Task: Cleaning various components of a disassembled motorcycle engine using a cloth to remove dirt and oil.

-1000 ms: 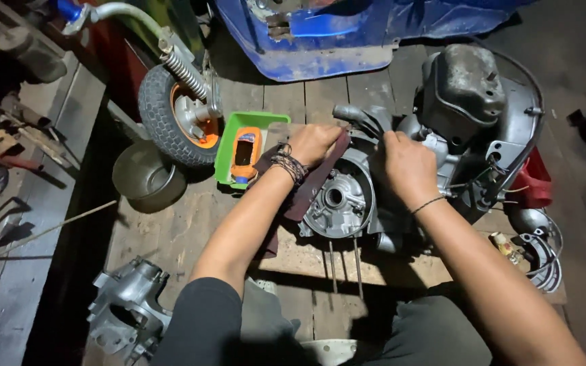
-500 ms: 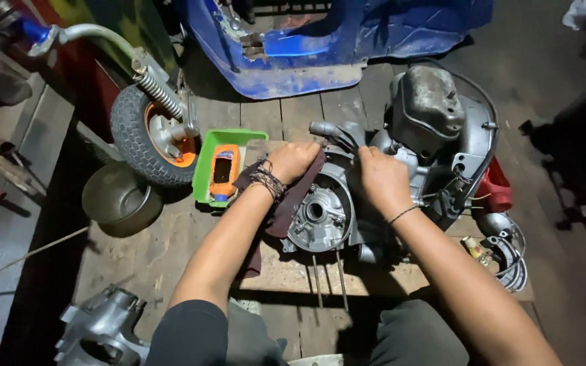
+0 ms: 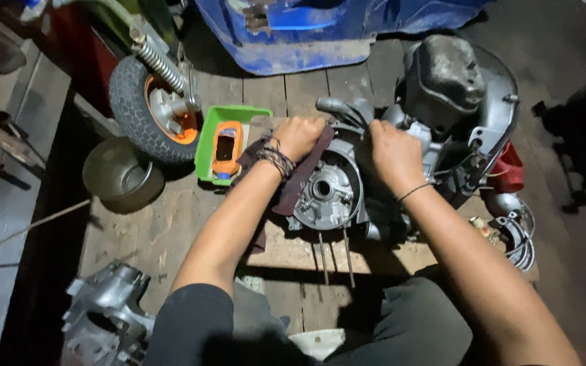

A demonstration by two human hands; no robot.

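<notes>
while the engine casing (image 3: 327,190) sits on the wooden floor (image 3: 157,237) between both arms, the left hand (image 3: 300,135) is clenched on its upper rim over a dark rag (image 3: 303,179); the right hand (image 3: 391,152) grips the housing's top, fingers curled. round cover looks still fitted, studs exposed below, so stripping seems early.

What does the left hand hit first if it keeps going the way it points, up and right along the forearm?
Likely the dark hoses atop the engine case; the left hand sits right below them, though depth is unclear.
</notes>
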